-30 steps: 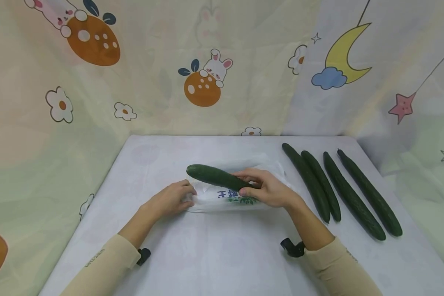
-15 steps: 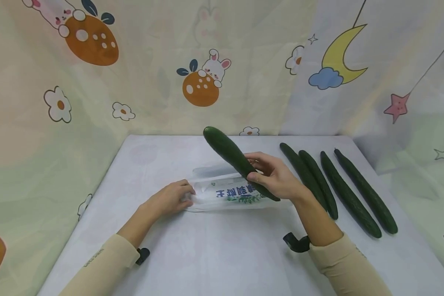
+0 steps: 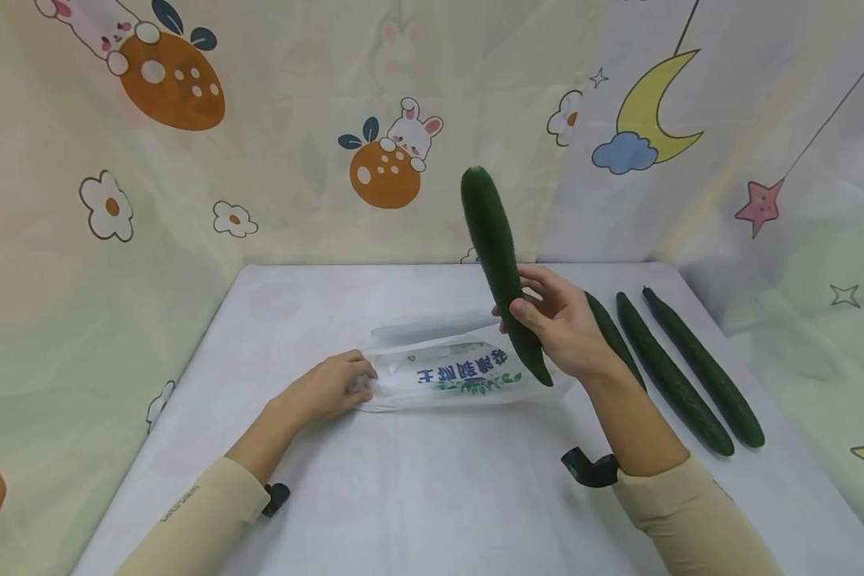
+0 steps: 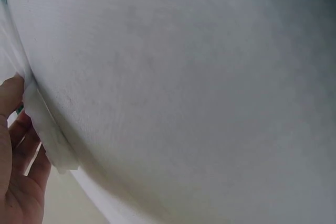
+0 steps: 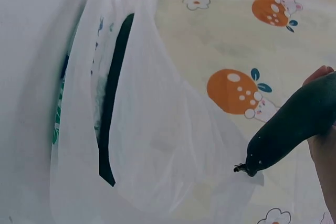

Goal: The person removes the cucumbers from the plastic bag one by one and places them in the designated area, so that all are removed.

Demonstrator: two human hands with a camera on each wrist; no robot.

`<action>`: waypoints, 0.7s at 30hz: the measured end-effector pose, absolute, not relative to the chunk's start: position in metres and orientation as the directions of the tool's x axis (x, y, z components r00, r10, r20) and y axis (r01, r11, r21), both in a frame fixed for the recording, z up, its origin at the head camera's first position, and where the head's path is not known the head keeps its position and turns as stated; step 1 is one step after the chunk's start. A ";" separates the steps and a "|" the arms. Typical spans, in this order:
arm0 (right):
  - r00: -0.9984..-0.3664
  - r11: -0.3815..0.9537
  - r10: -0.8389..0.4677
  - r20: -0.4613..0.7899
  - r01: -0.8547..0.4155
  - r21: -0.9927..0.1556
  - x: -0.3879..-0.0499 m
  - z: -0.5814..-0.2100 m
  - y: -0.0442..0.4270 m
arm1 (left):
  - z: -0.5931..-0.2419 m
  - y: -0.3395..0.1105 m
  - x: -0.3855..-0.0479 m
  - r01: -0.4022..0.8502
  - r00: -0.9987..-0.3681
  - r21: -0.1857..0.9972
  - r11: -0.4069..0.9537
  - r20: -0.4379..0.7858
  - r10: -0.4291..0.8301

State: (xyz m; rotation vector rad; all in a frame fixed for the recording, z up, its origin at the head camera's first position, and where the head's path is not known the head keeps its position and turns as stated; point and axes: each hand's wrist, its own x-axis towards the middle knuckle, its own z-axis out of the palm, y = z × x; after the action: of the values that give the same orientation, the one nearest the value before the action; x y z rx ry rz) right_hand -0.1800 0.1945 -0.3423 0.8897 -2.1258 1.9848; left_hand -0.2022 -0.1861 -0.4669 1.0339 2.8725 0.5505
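Note:
My right hand [image 3: 558, 324] grips a dark green cucumber [image 3: 493, 240] near its lower end, steeply upright above the right end of a white plastic bag [image 3: 396, 388]. The bag lies on the table with blue lettering and a green leaf print on its face. At the bag's left end, my left hand [image 3: 331, 384] pinches the plastic between thumb and fingers, and the left wrist view shows this crumpled edge [image 4: 47, 135]. From the right wrist, the cucumber's stem end [image 5: 254, 158] is near the loose plastic [image 5: 152, 129]. A dark strip [image 5: 115, 93] shows in its folds; what it is, I cannot tell.
On the right of the white table [image 3: 432, 496] lie more cucumbers [image 3: 673, 372], side by side and slanted. My right hand and forearm hide part of this row. A printed cloth [image 3: 288, 160] stands behind the table and along both sides.
The right hand has lifted the cucumber up and to the right, turning it from nearly flat to nearly upright. More of the bag's print shows. The left hand stays at the bag's end.

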 end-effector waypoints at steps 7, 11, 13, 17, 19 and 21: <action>-0.884 0.039 -0.183 0.431 -0.444 -0.895 -0.182 -0.341 0.219 | -0.466 -0.183 -0.201 0.615 -0.772 0.331 0.716 0.072 0.631; -0.904 0.055 -0.113 0.412 -0.420 -0.906 -0.183 -0.345 0.237 | -0.464 -0.183 -0.200 0.609 -0.777 0.331 0.721 0.067 0.626; -0.913 0.045 -0.083 0.400 -0.405 -0.913 -0.183 -0.349 0.245 | -0.464 -0.183 -0.199 0.604 -0.781 0.331 0.725 0.069 0.620; -0.935 0.027 -0.007 0.354 -0.354 -0.935 -0.182 -0.357 0.264 | -0.463 -0.185 -0.199 0.600 -0.784 0.338 0.725 0.068 0.618; -0.947 0.035 0.035 0.318 -0.317 -0.948 -0.180 -0.360 0.274 | -0.464 -0.185 -0.199 0.602 -0.782 0.341 0.722 0.068 0.620; -0.957 0.069 0.067 0.282 -0.277 -0.958 -0.178 -0.362 0.285 | -0.464 -0.186 -0.199 0.607 -0.778 0.343 0.717 0.076 0.623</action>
State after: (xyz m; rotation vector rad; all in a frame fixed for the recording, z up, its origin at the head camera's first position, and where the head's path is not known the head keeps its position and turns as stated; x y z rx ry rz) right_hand -0.1783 0.2849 -0.3619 0.2123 -2.0956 1.9744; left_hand -0.1990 -0.1858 -0.4642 1.0285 2.8688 0.5487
